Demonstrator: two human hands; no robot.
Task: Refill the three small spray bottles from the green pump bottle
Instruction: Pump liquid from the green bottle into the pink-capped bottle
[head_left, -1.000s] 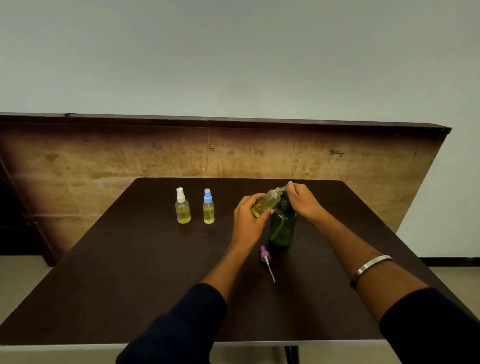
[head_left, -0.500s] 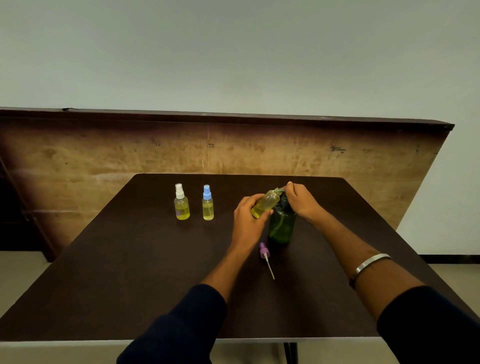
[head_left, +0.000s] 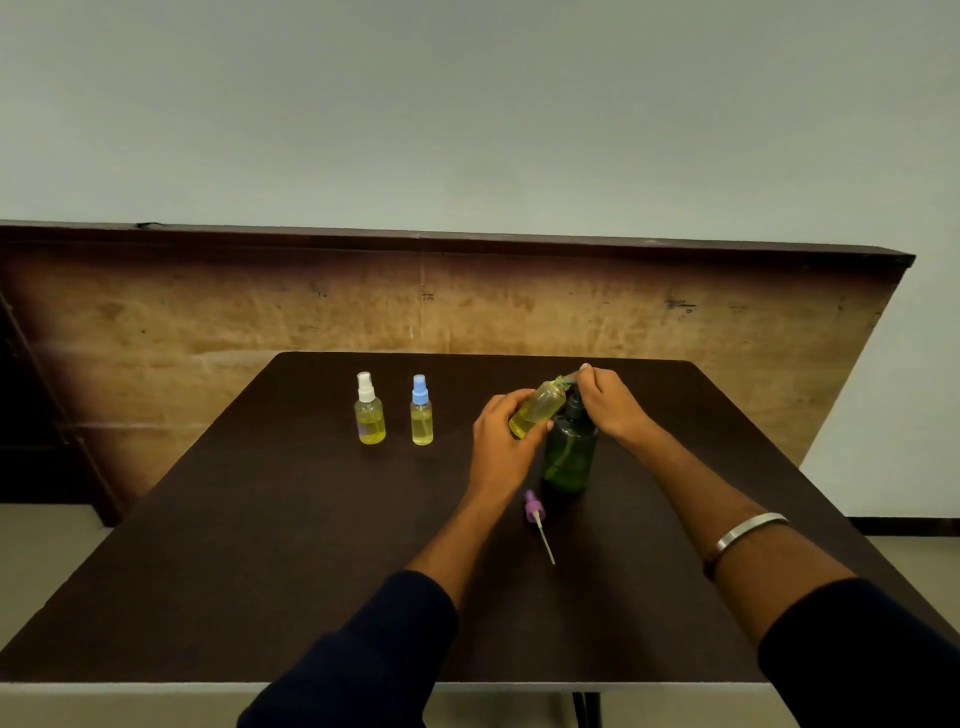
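Hands first: the left hand (head_left: 501, 439) has its fingers curled around an uncapped small spray bottle (head_left: 537, 408), holding it tilted with the open neck raised toward the nozzle of the green pump bottle (head_left: 569, 452). The right hand (head_left: 613, 402) rests on top of the pump head, with fingers bent over it and fingertips at the nozzle (whether it is pressing down I cannot tell). The green pump bottle stands upright on the tabletop (head_left: 260, 545), just right of the left hand.

Compared with half a second ago and one second ago, almost nothing differs: both hands keep the same grip and the tilted bottle stays at the nozzle. Only the view shifted a little.

On the tabletop just in front of the green bottle lies the purple spray cap (head_left: 532, 508) with its thin tube pointing toward the person. Well to the left stand two other small bottles, side by side and apart from each other: the white-capped bottle (head_left: 370, 415) and the blue-capped bottle (head_left: 421, 415), both with yellow liquid inside. A metal bracelet (head_left: 748, 532) sits on the right wrist.
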